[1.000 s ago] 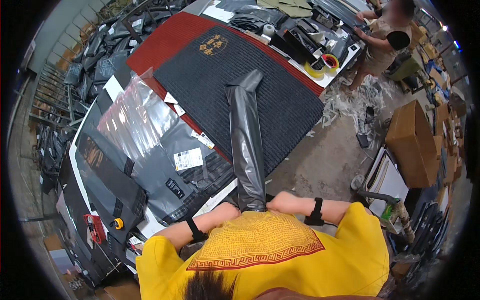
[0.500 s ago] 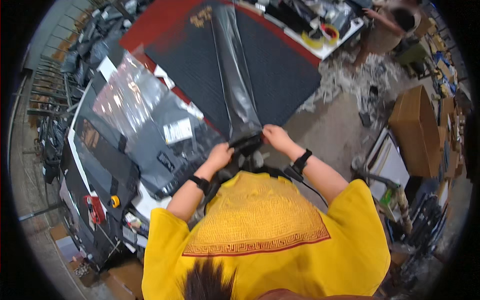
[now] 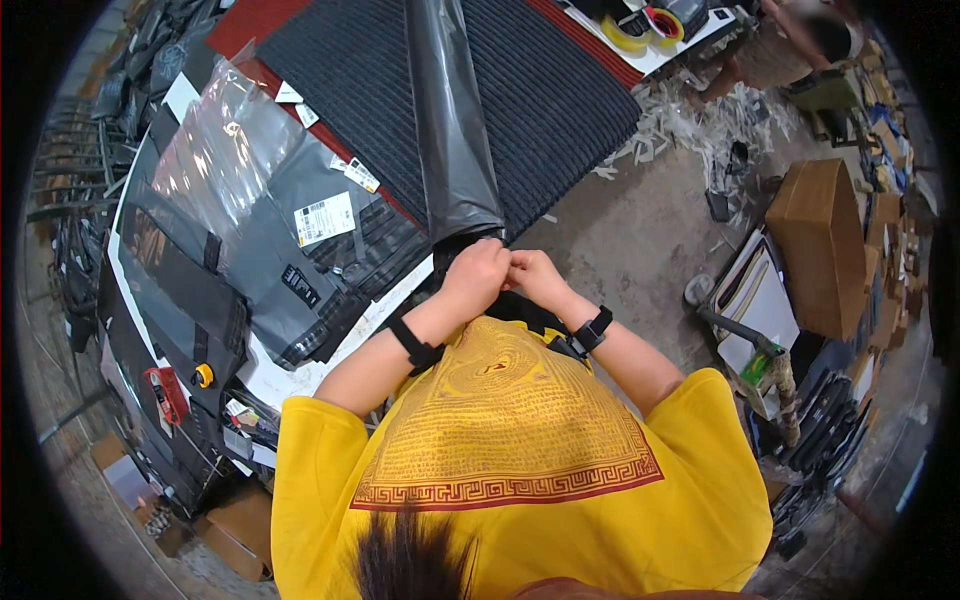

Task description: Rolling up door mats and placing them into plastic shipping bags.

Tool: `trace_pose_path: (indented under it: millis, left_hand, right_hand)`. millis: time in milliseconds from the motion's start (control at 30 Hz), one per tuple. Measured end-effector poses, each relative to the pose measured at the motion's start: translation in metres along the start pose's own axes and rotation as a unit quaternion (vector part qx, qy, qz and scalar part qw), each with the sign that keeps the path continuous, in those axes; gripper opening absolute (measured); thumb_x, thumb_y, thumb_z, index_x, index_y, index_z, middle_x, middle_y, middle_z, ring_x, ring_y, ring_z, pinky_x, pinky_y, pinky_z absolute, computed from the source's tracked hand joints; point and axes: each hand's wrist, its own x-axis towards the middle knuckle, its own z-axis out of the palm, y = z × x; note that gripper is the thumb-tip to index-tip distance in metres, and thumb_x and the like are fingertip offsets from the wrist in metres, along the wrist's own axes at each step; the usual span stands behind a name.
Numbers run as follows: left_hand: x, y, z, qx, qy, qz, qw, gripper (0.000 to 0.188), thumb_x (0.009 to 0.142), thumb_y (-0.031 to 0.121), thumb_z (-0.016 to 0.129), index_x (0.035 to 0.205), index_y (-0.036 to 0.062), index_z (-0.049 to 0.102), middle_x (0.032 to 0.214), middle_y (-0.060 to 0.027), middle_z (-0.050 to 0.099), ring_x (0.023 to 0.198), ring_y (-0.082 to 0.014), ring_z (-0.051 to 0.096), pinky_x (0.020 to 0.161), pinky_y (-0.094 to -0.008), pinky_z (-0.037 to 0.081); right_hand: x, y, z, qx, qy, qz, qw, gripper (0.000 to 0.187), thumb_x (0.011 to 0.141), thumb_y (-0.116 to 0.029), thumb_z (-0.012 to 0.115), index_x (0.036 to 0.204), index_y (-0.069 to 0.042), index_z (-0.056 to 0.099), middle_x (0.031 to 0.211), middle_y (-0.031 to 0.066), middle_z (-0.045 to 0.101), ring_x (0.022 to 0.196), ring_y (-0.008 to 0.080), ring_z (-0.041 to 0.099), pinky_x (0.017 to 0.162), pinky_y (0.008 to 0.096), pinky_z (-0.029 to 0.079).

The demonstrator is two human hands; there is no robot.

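A long black plastic bag [image 3: 448, 120] lies lengthwise over the dark ribbed mat, its near end drawn up toward my body. At that end, my left hand [image 3: 478, 278] is closed, covering part of the bag's mouth. Beside it my right hand [image 3: 538, 278] is also closed in a pinch, and the fingertips of both hands meet at the right corner of the bag's edge. The exact bit of plastic between the fingers is hidden.
A ribbed mat [image 3: 560, 120] covers the table, with clear plastic packages [image 3: 225, 150] and a labelled grey bag [image 3: 265, 215] to its left. Tape rolls [image 3: 625, 35] sit at the far right, where another person [image 3: 775, 50] is. A cardboard box [image 3: 818, 250] stands on the right.
My left hand has moved right along the bag's end, from its left corner to meet my right hand. The bag's near end has come closer to me, and the view has shifted slightly.
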Motion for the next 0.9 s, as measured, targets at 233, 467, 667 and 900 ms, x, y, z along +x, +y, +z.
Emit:
trace_pose_path:
  millis: [233,467,667,900]
  left_hand:
    - [-0.014,-0.022,0.01,-0.31,0.054,-0.262,0.913,0.01,0.089,0.015,0.063,0.088,0.0047,0.061,0.078,-0.0146,0.063,0.073,-0.0343,0.064,0.066,-0.0391,0.051]
    - [-0.156,-0.06,-0.047,0.08,-0.398,-0.209,0.89,0.019,0.091,0.012,0.056,0.105,0.0044,0.065,0.091,-0.0154,0.069,0.09,-0.0321,0.071,0.075,-0.0413,0.056]
    - [-0.046,-0.063,-0.049,0.156,0.012,-0.058,0.986,0.075,0.08,0.0,0.064,0.15,0.0179,0.045,0.15,-0.0152,0.044,0.143,-0.0321,0.038,0.117,-0.0483,0.033]
    - [0.043,-0.106,-0.035,-0.198,0.155,-0.27,0.93,0.021,0.099,0.016,0.054,0.1,0.0005,0.067,0.09,-0.0249,0.067,0.093,-0.0458,0.064,0.079,-0.0479,0.051]
  right_hand:
    - [-0.001,0.002,-0.007,0.068,-0.012,0.05,0.996,0.017,0.1,-0.005,0.053,0.1,0.004,0.067,0.096,0.0113,0.074,0.085,0.0181,0.072,0.078,0.0286,0.057]
    - [-0.005,-0.001,-0.029,-0.018,-0.03,0.029,0.999,0.017,0.099,-0.008,0.057,0.1,0.002,0.07,0.094,0.005,0.073,0.086,0.0116,0.065,0.08,0.0269,0.051]
    - [0.003,0.005,-0.055,-0.057,-0.026,0.025,0.998,0.016,0.095,-0.011,0.064,0.104,-0.002,0.074,0.092,-0.0011,0.07,0.082,0.0094,0.057,0.081,0.0273,0.046]
    - [0.07,-0.119,-0.054,0.283,0.003,-0.143,0.948,0.018,0.098,-0.011,0.062,0.109,0.002,0.069,0.112,0.01,0.071,0.106,0.0202,0.066,0.098,0.0346,0.05]
